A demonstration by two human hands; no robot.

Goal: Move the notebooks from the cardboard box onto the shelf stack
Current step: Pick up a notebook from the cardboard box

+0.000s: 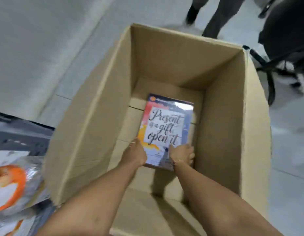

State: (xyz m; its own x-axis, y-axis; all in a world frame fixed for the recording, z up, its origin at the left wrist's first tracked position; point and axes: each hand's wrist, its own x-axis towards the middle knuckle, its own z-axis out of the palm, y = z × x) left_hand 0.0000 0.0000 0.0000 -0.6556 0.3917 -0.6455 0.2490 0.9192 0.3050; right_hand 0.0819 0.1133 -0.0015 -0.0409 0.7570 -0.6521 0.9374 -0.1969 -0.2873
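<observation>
A tall open cardboard box fills the middle of the head view. At its bottom lies a shrink-wrapped pack of notebooks with a colourful cover that reads "Present is a gift, open it". Both my arms reach down into the box. My left hand grips the pack's near left corner. My right hand holds the near right corner, thumb on the cover and fingers curled under the edge. The pack's near end is partly hidden by my hands.
At the left edge lie wrapped notebooks with orange and white covers on a dark grey shelf surface. A person's dark-trousered legs stand beyond the box. A black office chair is at the upper right. The floor is pale tile.
</observation>
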